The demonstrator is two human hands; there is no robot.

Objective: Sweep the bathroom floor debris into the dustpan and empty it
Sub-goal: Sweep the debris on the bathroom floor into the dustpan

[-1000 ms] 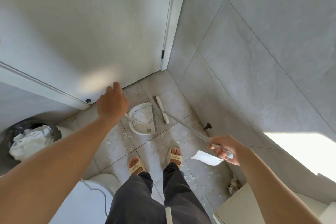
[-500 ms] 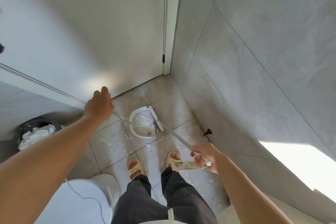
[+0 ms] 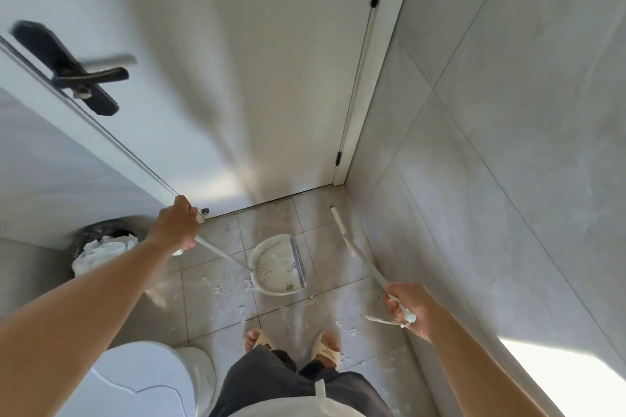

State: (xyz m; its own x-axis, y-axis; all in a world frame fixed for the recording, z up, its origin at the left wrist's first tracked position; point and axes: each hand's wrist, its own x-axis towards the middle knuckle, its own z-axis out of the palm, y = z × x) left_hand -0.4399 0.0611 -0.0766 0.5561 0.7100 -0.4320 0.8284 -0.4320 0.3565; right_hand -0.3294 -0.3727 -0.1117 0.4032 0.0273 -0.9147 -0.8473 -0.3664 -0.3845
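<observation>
Tiled floor [image 3: 216,311] scattered with white debris [image 3: 216,288] near feet; dustpan [image 3: 277,267] flat by door, left hand [image 3: 176,230] gripping its long handle, right hand [image 3: 406,310] gripping broom [image 3: 355,247]; best keep pan lip pressed down, sweep short strokes inward.

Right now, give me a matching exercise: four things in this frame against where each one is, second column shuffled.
Things:
1. dustpan
2. broom
3. bin
4. toilet

Places:
a. lower left, beside the legs
b. along the right wall, handle in the right hand
c. mid-floor, handle in the left hand
d. left, full of white paper

Pairs: 1-c, 2-b, 3-d, 4-a
</observation>
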